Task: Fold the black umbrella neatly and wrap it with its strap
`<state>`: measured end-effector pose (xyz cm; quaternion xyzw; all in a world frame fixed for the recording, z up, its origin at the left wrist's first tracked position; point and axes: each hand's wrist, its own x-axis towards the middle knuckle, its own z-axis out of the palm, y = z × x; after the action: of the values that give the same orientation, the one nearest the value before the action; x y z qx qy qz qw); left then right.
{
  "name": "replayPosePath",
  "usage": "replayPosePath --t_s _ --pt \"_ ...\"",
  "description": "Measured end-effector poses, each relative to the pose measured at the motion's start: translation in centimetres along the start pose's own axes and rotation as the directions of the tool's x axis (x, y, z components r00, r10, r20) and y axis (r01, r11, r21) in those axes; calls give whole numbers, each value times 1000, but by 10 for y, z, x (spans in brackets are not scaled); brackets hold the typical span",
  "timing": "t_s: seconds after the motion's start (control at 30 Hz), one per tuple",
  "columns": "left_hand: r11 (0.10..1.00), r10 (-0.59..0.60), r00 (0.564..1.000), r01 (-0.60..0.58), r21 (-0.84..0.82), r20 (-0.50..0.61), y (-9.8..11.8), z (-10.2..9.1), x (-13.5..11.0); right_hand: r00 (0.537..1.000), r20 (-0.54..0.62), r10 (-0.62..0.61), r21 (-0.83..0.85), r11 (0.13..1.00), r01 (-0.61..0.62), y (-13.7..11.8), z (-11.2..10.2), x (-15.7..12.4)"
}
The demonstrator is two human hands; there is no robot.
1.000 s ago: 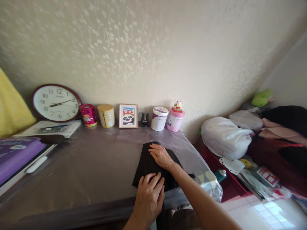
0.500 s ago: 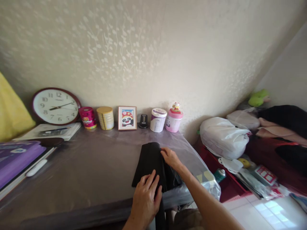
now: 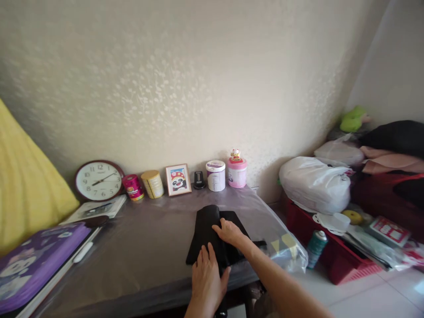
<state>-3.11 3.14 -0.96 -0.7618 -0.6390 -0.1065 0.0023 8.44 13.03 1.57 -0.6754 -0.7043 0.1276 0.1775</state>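
Note:
A black umbrella (image 3: 204, 234), collapsed with its fabric panels laid flat, lies at the table's front right. Its dark handle end (image 3: 221, 312) sticks out past the front edge. My left hand (image 3: 208, 276) rests flat on the near part of the left panel, fingers stretched out and thumb apart. Further up, my right hand (image 3: 229, 230) is closed on the fabric by the middle fold. A second panel spreads out to the right beneath that hand, with a short black strip (image 3: 260, 244) beyond it. My right hand and forearm hide part of the fabric.
Along the wall stand a clock (image 3: 99, 180), a pink tin (image 3: 133, 187), a yellow tin (image 3: 153, 184), a panda picture frame (image 3: 179, 179) and two tubs (image 3: 216, 176). A purple folder (image 3: 43, 260) lies left. On the floor right are a red crate (image 3: 341, 265) and a spray can (image 3: 317, 249).
The right panel now lies spread out to the right. My right hand has shifted inward over the fold, and my left hand has flattened on the fabric. The view has turned slightly.

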Motion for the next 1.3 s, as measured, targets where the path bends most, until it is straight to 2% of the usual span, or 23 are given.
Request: replayPosePath --t_s 0.1,0.2,0.33,0.57,0.73,1.1,1.3 --pt "1000 -15 999 14 23 39 4 -5 0 999 29 40 -36 999 -39 5 -6 0" --pt "999 -16 999 15 31 47 3 -5 0 996 -71 48 -43 998 -52 19 -17 2" --pt "999 -21 999 20 28 48 0 -5 -1 971 -168 169 -49 983 -179 47 -27 4" --pt "999 -26 1000 26 38 -2 0 -1 2 957 -68 283 23 959 -283 80 -27 7" --pt "999 21 995 -18 37 -97 -4 8 4 957 -34 288 84 955 -284 82 -29 10" --pt "998 56 986 -52 28 -158 -10 15 3 972 -39 234 214 952 -220 75 -24 17" --pt "998 57 980 -54 19 -191 -12 18 3 987 -62 151 334 935 -123 61 -27 20"
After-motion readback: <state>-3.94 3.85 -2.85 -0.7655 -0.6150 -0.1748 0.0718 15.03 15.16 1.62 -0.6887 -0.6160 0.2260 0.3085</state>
